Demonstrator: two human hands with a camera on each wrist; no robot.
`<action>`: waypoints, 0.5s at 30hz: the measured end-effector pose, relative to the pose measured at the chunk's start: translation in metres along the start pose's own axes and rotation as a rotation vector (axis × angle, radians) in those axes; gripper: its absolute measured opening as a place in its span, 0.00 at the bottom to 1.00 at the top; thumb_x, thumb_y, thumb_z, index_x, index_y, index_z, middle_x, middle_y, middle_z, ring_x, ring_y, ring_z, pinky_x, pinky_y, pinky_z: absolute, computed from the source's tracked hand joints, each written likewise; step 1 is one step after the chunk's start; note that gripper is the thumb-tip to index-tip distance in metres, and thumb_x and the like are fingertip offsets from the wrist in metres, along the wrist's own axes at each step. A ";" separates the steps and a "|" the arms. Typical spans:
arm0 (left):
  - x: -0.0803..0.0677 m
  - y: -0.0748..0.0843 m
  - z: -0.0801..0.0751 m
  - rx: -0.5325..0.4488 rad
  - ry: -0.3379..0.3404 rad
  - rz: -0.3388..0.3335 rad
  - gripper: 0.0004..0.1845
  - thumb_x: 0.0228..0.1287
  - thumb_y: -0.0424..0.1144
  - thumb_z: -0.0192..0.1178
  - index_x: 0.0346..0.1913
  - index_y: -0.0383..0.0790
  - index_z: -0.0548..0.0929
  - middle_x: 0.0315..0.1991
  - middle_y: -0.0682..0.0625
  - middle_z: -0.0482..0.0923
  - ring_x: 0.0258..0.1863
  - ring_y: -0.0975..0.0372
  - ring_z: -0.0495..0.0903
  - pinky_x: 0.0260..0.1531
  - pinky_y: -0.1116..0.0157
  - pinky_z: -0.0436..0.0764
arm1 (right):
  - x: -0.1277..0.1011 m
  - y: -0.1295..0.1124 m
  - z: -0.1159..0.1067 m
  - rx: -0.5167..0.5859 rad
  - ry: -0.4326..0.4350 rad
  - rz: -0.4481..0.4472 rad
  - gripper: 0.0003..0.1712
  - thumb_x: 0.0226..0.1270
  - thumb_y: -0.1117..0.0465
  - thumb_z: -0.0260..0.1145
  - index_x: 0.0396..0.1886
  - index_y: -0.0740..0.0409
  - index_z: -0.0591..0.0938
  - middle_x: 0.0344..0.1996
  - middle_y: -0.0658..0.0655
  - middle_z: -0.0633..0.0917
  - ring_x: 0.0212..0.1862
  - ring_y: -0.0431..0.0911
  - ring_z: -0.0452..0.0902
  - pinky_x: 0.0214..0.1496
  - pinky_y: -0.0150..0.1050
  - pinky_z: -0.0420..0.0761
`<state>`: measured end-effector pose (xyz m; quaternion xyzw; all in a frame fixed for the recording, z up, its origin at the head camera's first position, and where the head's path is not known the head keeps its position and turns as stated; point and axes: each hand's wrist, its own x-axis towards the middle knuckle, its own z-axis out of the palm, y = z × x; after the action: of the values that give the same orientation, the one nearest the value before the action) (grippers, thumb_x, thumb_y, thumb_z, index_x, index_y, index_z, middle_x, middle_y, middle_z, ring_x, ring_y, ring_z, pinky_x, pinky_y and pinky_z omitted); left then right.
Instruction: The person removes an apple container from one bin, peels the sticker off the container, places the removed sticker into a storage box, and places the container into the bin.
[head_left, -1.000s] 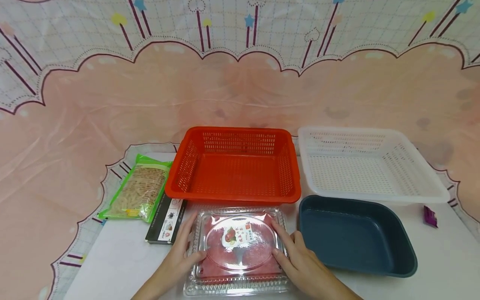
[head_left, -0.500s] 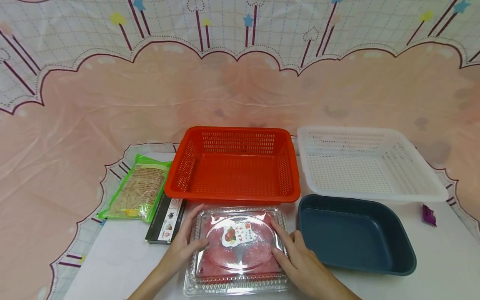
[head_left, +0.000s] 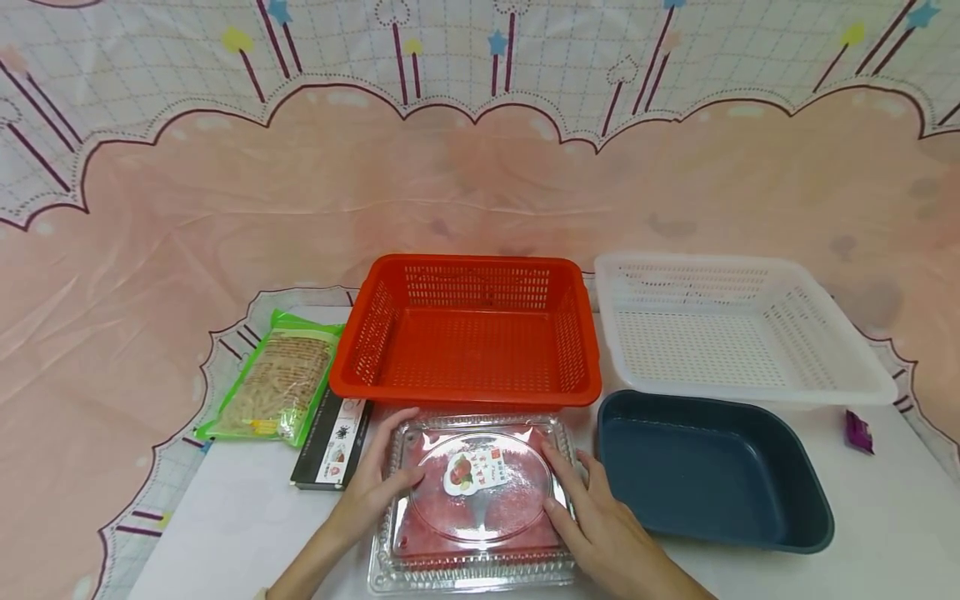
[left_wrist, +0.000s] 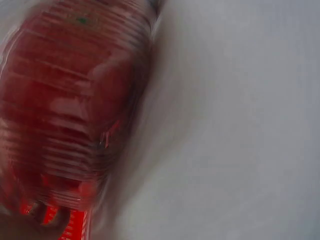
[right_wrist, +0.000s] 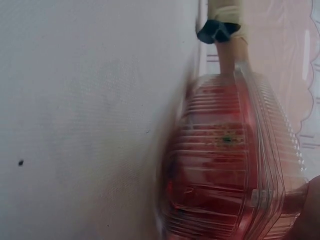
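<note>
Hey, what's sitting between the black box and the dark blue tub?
A clear lidded container, with the left hand and the right hand on it, lies between the black box and the dark blue tub in the head view.

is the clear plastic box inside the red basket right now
No, the clear plastic box is nearer the person, outside the red basket, between the left hand and the right hand.

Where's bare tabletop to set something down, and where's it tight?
Free: white tabletop front-left, below the black box and left of the left hand; also right, below the purple packet and beside the blue basin. Crowded: centre, where the clear container is between that hand and the right hand, near the red basket.
</note>
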<state>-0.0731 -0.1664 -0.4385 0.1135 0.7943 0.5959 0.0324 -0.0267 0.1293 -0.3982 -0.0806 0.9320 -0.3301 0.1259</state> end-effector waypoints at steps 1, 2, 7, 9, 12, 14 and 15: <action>0.001 -0.001 -0.001 0.014 -0.006 0.013 0.34 0.62 0.39 0.58 0.70 0.57 0.61 0.72 0.46 0.58 0.71 0.49 0.55 0.65 0.31 0.50 | -0.001 0.000 0.001 -0.011 0.027 -0.024 0.37 0.70 0.40 0.54 0.75 0.23 0.50 0.70 0.67 0.61 0.56 0.66 0.75 0.51 0.71 0.74; 0.001 -0.002 -0.002 0.027 -0.014 0.027 0.33 0.62 0.38 0.58 0.70 0.56 0.61 0.71 0.45 0.59 0.71 0.49 0.56 0.64 0.31 0.51 | -0.001 0.001 0.002 -0.016 0.048 -0.045 0.37 0.70 0.42 0.55 0.75 0.24 0.51 0.71 0.67 0.59 0.58 0.67 0.74 0.52 0.71 0.73; 0.002 -0.005 -0.005 0.070 -0.049 0.057 0.31 0.64 0.37 0.57 0.69 0.55 0.61 0.66 0.46 0.66 0.64 0.63 0.66 0.63 0.43 0.64 | -0.003 0.002 0.007 -0.069 0.164 -0.166 0.39 0.69 0.49 0.59 0.76 0.33 0.55 0.72 0.64 0.57 0.65 0.62 0.67 0.55 0.68 0.73; 0.003 -0.005 -0.006 0.067 -0.059 0.060 0.30 0.64 0.37 0.56 0.68 0.54 0.61 0.64 0.46 0.67 0.60 0.68 0.68 0.61 0.47 0.66 | -0.004 0.003 0.008 -0.114 0.212 -0.204 0.39 0.68 0.51 0.61 0.76 0.35 0.56 0.72 0.62 0.57 0.67 0.60 0.64 0.54 0.67 0.74; 0.003 -0.005 -0.007 0.053 -0.067 0.058 0.29 0.65 0.37 0.56 0.67 0.53 0.61 0.63 0.46 0.68 0.58 0.70 0.68 0.60 0.47 0.67 | -0.003 0.004 0.008 -0.213 0.288 -0.278 0.40 0.65 0.51 0.63 0.76 0.39 0.59 0.71 0.60 0.60 0.67 0.58 0.62 0.53 0.64 0.77; 0.003 -0.005 -0.007 0.051 -0.070 0.050 0.29 0.65 0.37 0.55 0.67 0.53 0.61 0.62 0.46 0.69 0.58 0.69 0.69 0.59 0.48 0.67 | -0.001 0.004 0.008 -0.278 0.343 -0.344 0.40 0.62 0.52 0.65 0.74 0.44 0.62 0.70 0.61 0.62 0.66 0.57 0.62 0.53 0.61 0.78; 0.003 -0.005 -0.007 0.055 -0.071 0.049 0.29 0.65 0.37 0.55 0.67 0.53 0.61 0.61 0.46 0.69 0.57 0.69 0.69 0.59 0.49 0.68 | 0.000 0.005 0.007 -0.308 0.372 -0.380 0.41 0.61 0.52 0.66 0.73 0.47 0.64 0.69 0.61 0.63 0.66 0.57 0.62 0.54 0.60 0.78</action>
<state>-0.0784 -0.1740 -0.4413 0.1549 0.8056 0.5702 0.0429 -0.0250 0.1291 -0.4067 -0.2098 0.9465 -0.2115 -0.1244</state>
